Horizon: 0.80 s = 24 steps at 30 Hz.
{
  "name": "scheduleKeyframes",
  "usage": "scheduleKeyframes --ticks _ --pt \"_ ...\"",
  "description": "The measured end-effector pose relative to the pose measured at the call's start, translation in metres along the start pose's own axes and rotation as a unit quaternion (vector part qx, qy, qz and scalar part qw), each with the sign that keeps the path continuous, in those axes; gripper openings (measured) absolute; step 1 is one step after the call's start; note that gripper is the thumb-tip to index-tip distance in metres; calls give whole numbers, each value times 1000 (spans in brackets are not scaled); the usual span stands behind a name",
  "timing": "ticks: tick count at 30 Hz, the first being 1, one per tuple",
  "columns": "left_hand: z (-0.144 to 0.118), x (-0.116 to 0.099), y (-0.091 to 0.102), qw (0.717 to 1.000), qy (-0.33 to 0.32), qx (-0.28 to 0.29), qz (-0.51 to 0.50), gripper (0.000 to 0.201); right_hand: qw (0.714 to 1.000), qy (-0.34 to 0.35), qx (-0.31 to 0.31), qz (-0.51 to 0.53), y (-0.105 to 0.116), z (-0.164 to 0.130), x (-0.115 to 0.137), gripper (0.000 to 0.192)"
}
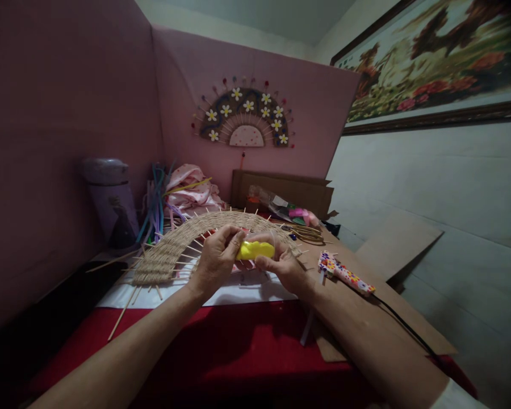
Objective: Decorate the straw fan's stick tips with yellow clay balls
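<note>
I see both hands meeting over the woven arch (176,241), a half-ring of pale cord wound around thin sticks that fan outward from it. The left hand (215,258) and the right hand (283,264) share a small yellow piece (255,250), held just in front of the arch's inner curve. The left fingers (234,238) pinch its near end; the right fingers (266,262) are clenched around the other end, thumb under and forefinger curled over the top. What the yellow piece is exactly, I cannot tell.

The arch lies on a white sheet (238,295) spread on the red worktop (247,352). Just right of the arch, on a brown cardboard sheet (392,307), rests a glue gun (344,274) in a flowered pattern, its black cable (404,326) trailing away toward me. Behind the arch stands an open cardboard box (281,190) with coloured packets in it, and left of that box a pink cloth bundle (193,190) and a sheaf of coloured strips (153,207). Further left of the arch stands a purple jug (111,199). Above the arch, on the pink wall (68,113), hangs a finished fan-shaped piece (244,119) with white flowers. A framed picture (434,62) hangs up to the right.
</note>
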<state>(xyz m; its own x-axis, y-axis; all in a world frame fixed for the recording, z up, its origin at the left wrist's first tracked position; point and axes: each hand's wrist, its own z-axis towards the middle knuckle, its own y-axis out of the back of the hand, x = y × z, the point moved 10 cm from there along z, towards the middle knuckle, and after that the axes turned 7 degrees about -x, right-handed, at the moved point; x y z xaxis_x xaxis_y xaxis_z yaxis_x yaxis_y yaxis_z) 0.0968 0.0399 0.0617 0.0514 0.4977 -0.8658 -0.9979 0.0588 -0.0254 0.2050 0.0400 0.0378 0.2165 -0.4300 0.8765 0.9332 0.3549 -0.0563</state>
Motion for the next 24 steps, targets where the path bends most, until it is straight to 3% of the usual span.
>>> scheduleKeyframes --ticks 5,14,24 --pt "1 -4 8 996 -46 -30 66 21 999 -3 33 -4 -8 -3 4 33" --pt "-1 0 2 1000 13 -17 -19 27 1000 4 5 -10 -5 -1 6 45" --pt "0 -1 1 1000 7 -11 -20 26 1000 9 15 -4 -5 -1 6 46"
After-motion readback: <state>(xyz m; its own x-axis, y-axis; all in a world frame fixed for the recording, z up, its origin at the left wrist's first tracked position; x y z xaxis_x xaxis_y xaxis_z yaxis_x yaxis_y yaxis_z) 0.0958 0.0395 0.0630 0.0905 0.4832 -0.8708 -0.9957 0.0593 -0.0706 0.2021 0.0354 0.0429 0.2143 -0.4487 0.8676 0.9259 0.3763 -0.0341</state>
